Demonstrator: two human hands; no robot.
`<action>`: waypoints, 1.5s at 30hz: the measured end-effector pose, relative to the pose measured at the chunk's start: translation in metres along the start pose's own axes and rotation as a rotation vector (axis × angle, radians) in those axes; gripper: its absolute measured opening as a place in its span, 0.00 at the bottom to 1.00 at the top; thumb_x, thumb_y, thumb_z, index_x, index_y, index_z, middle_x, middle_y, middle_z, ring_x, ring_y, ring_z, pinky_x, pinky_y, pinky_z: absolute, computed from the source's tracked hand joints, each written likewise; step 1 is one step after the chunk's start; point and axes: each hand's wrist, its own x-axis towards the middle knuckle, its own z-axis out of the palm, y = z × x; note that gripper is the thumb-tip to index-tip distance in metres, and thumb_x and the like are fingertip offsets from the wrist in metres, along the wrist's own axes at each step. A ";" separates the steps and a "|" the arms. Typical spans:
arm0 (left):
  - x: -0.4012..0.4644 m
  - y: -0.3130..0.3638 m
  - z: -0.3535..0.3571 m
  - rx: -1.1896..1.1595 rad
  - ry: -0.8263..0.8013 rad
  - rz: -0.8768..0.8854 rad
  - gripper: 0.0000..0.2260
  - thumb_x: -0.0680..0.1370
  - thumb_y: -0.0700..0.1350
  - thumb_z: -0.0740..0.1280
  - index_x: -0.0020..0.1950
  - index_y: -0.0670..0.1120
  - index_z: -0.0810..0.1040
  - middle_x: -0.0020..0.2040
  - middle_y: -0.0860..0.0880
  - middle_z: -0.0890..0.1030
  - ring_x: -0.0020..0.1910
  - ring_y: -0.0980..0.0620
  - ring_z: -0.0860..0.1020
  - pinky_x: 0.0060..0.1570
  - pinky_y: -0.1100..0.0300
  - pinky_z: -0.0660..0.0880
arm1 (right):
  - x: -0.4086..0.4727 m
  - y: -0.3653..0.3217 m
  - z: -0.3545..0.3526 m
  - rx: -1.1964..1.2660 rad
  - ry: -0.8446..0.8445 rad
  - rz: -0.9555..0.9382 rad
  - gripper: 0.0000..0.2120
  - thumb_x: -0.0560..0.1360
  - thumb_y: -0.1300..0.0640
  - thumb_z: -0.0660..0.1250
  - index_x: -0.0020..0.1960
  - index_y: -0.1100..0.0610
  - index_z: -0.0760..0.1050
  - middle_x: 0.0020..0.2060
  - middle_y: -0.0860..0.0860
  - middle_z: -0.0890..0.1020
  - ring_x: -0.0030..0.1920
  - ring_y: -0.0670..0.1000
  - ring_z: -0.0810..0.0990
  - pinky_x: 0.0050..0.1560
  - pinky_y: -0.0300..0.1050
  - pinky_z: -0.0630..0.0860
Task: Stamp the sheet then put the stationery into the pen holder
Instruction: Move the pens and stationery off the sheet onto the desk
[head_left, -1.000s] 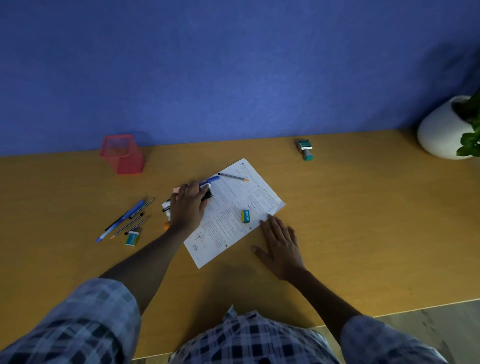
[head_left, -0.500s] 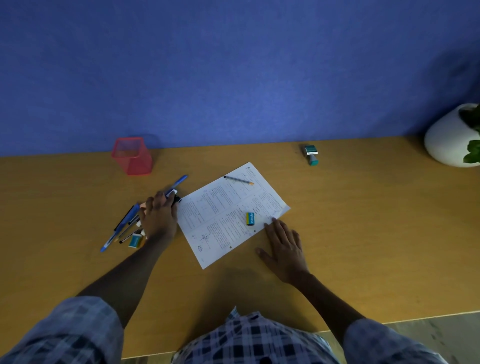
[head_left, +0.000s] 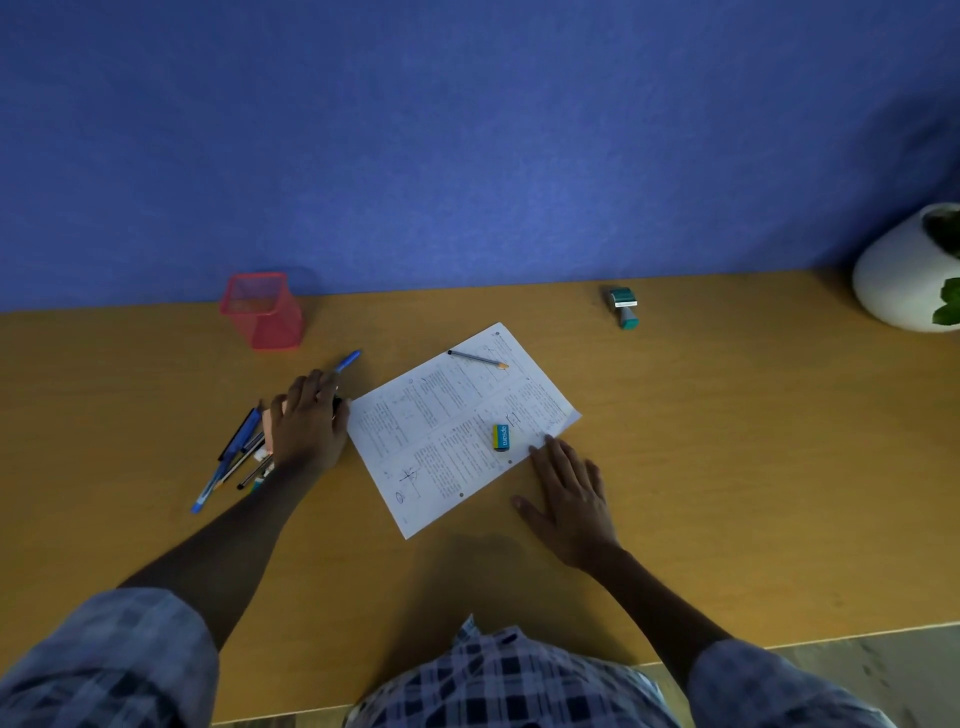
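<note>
A: Nearest to us, our right hand (head_left: 569, 488) lies flat on the worktop (head_left: 727, 441), fingers (head_left: 553, 452) spread and gripping nothing, the tips just touching the near edge of the sheet (head_left: 447, 415). We judge it is there to pin the paper so it doesn't slide.

B: And our left hand (head_left: 309, 423)?

A: It sits just beside the sheet's left corner, fingers curled down over a small bundle. A blue pen (head_left: 347, 360) pokes out past the knuckles toward the wall, and something pale pink shows at the thumb side. We seem to be closed on the pen and whatever lies under the palm, though the palm hides exactly what.

B: To the left of that hand?

A: A loose heap of pens (head_left: 234, 460) lying side by side, touching one another. We guess we are gathering everything into one pile so it can go in together.

B: On the sheet itself?

A: A blue and yellow eraser (head_left: 502, 437) near the right hand, and a pencil (head_left: 478, 359) across the far corner. Both are yet to be collected.

B: Further back?

A: The red mesh pen holder (head_left: 262, 310) stands upright near the wall, looking empty, close to the left hand. The green stamp (head_left: 623, 306) lies on its side, well apart from the sheet. We cannot tell from here whether the sheet carries a stamp mark.
</note>
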 end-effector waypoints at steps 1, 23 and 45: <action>0.007 0.002 0.001 -0.014 -0.026 0.037 0.18 0.80 0.45 0.62 0.68 0.41 0.71 0.69 0.42 0.72 0.68 0.40 0.69 0.63 0.40 0.65 | 0.000 0.000 0.000 -0.002 -0.004 0.002 0.38 0.77 0.30 0.46 0.79 0.48 0.47 0.79 0.48 0.47 0.79 0.53 0.45 0.76 0.58 0.44; 0.010 -0.009 0.021 0.008 -0.117 0.054 0.18 0.80 0.42 0.61 0.68 0.34 0.72 0.68 0.37 0.74 0.67 0.38 0.72 0.67 0.41 0.67 | -0.003 -0.002 0.002 0.038 0.008 0.017 0.37 0.77 0.30 0.46 0.79 0.48 0.46 0.79 0.47 0.45 0.79 0.50 0.42 0.77 0.58 0.42; -0.010 0.151 0.037 -0.165 -0.042 0.870 0.17 0.76 0.49 0.70 0.62 0.43 0.79 0.63 0.43 0.79 0.63 0.45 0.77 0.56 0.52 0.77 | -0.001 0.004 0.004 0.034 0.031 -0.009 0.36 0.77 0.30 0.47 0.79 0.47 0.47 0.79 0.47 0.47 0.79 0.49 0.43 0.77 0.56 0.43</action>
